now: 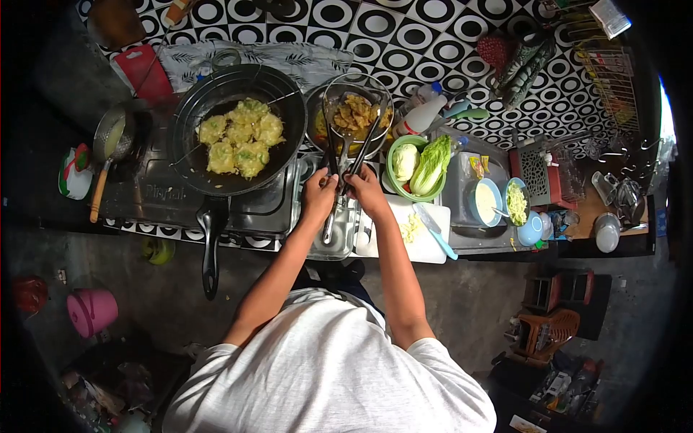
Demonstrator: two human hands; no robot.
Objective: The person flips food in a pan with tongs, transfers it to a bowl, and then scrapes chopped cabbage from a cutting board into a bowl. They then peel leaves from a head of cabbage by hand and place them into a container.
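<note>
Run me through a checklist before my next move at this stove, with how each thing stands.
1. Left hand gripping a long black utensil: ok.
2. Right hand gripping another long black length: ok.
3. Pale yellow-green fritters inside the round black frying pan: ok.
4. Fritters cooked through: cannot tell.
5. Golden-brown fried pieces fully drained: cannot tell.
6. Blue-handled knife wholly on the white cutting board: not ok, handle juts past its edge.

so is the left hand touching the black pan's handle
Apart: the head view plainly shows a stretch of stovetop between the left hand and the black pan's handle.
</note>
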